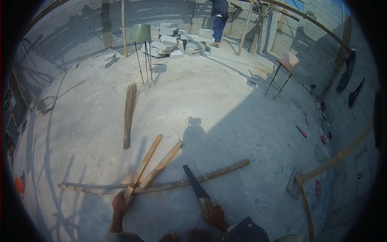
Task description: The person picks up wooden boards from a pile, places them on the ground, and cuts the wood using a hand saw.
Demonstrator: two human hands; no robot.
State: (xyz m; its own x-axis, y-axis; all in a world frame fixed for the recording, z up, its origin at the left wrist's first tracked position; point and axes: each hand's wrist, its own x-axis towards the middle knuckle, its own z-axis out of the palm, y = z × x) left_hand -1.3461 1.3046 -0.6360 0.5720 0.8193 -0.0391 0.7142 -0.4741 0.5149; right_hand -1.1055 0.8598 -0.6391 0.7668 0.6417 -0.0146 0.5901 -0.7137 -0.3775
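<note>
Handsaw gripped in right hand, blade off the wood, pointing 11 o'clock. Left hand clasps end of 1 wooden batten lying over long curved strip. No cut visible yet; sawing looks unstarted.

Hands: two, left hand and right hand
Handsaws: one handsaw
Short wooden battens: two, first batten, second batten
Long curved wooden strips: one strip lying on the floor
Brooms: one broom
Block piles: one pile of blocks
Other people: one person
</note>
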